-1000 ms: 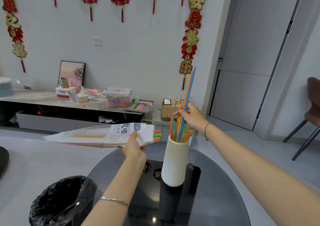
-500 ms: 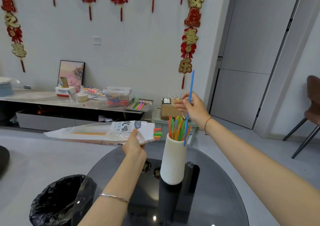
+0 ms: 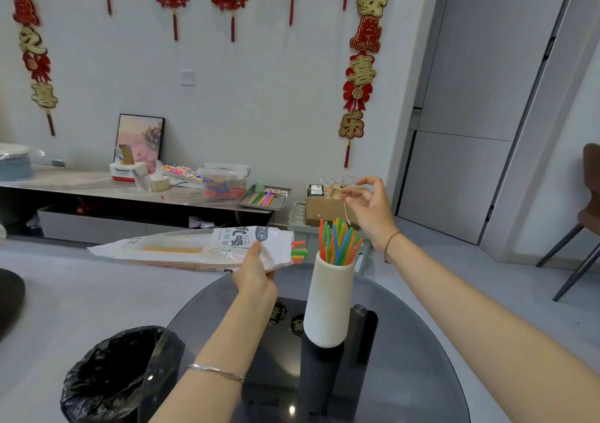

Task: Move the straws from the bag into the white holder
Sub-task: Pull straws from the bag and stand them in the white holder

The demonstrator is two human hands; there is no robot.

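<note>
One bin [image 3: 110, 377] sits near left beside the glass table [image 3: 396, 374]. The left hand [image 3: 255, 276] grips the bag [image 3: 181, 249], held level with its mouth to the right, where a few straw ends [image 3: 299, 252] poke out. Just right, the holder [image 3: 329, 305] stands upright on the table, full of straws [image 3: 339, 244]. The right hand [image 3: 370, 210] hovers above them, fingers loosely spread, holding nothing.

straw [image 3: 340, 248] dropped into holder [image 3: 328, 309], right hand [image 3: 370, 210] empty
</note>
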